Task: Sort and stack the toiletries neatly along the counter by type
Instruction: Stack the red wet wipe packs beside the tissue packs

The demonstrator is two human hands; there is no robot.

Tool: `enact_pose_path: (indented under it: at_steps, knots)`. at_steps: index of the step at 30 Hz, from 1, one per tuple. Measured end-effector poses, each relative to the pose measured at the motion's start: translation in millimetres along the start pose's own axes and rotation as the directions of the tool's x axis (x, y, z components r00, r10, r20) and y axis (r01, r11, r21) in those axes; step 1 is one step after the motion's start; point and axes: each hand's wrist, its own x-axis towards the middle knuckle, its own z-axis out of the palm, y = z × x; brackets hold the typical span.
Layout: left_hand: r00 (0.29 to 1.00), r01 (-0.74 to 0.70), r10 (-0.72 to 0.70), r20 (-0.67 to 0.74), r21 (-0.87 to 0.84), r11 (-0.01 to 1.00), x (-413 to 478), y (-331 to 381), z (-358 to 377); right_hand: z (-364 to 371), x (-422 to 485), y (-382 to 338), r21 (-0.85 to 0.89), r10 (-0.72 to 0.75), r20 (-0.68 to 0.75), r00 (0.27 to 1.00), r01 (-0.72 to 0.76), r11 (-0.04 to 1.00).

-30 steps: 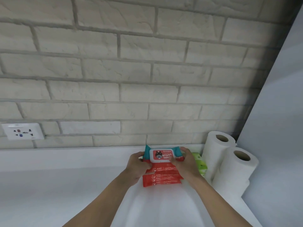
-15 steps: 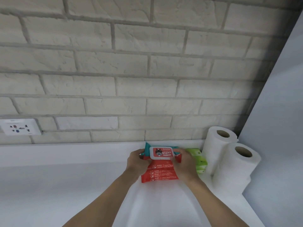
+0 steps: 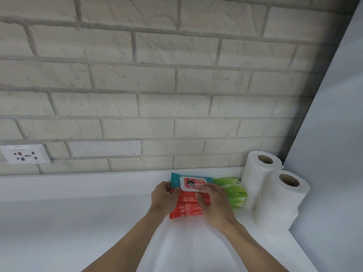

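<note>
Head: wipes pack (image 3: 193, 183) between fingers (image 3: 166, 187)

Wipes, green packs and paper rolls, grouped at the back right of our counter (image 3: 78, 222).
We see a teal wipes pack (image 3: 176, 178) with a white flip lid and a red "Wipes" label lying flat on top of a stack of red baby wipes packs (image 3: 185, 210), held at both ends. Just beside the stack, to the right, sit stacked green packs (image 3: 234, 190). Further right, the rear paper roll (image 3: 255, 173) and front paper roll (image 3: 280, 203) stand upright, touching, cardboard cores showing.
</note>
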Motion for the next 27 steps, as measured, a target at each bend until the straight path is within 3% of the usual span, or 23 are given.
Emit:
enact_pose_path:
  at_steps: [13,27]
  knots:
    - [0.999,-0.008,0.006,-0.039,-0.044,0.999,-3.2,-5.6,-6.1,-2.9,-4.4,-12.4,-0.057,-0.084,-0.036,0.996,0.082,0.995]
    - [0.969,-0.221,0.235,-0.072,0.155,0.963,-40.9,-16.8,-53.2,-2.7,-25.0,-57.5,0.002,-0.214,-0.024,0.977,0.214,0.977]
